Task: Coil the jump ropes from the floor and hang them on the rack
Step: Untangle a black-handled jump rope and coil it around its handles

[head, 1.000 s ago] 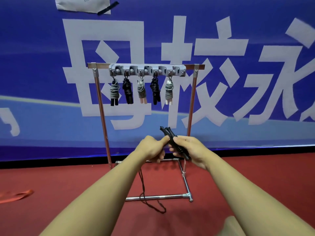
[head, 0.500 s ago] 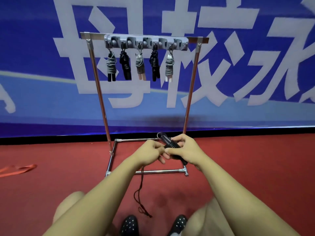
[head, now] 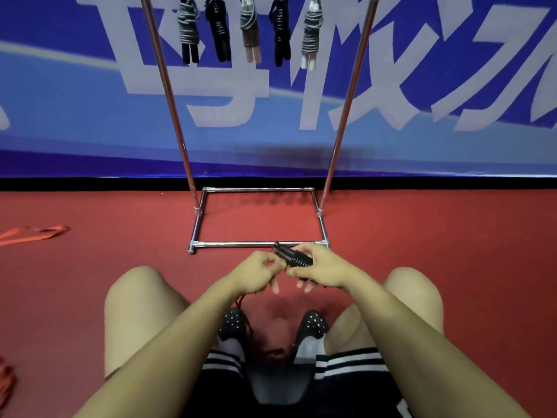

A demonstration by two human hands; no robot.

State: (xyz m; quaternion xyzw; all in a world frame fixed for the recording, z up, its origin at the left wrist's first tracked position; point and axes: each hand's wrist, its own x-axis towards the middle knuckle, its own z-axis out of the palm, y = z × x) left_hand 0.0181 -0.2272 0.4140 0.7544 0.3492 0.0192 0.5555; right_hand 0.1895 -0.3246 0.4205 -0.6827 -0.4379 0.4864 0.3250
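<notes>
My right hand [head: 319, 271] grips the black handles of a jump rope [head: 294, 257], with several turns of cord wound around them. My left hand [head: 260, 271] pinches the loose black cord [head: 242, 307], which trails down between my knees toward my feet. The chrome rack [head: 259, 244] stands just beyond my hands on the red floor. Several coiled ropes [head: 250, 28] hang from its top, which is cut off by the frame's upper edge.
A blue banner wall [head: 90, 116] rises behind the rack. A red strap [head: 33, 233] lies on the floor at the left, with more red material [head: 4, 384] at the lower left edge. My knees and dotted shoes [head: 233, 324] sit below my hands.
The view has dropped as I crouched; my knees and shoes have come into view. My hands have lowered to the rack's base bar, and more cord is wound on the handles.
</notes>
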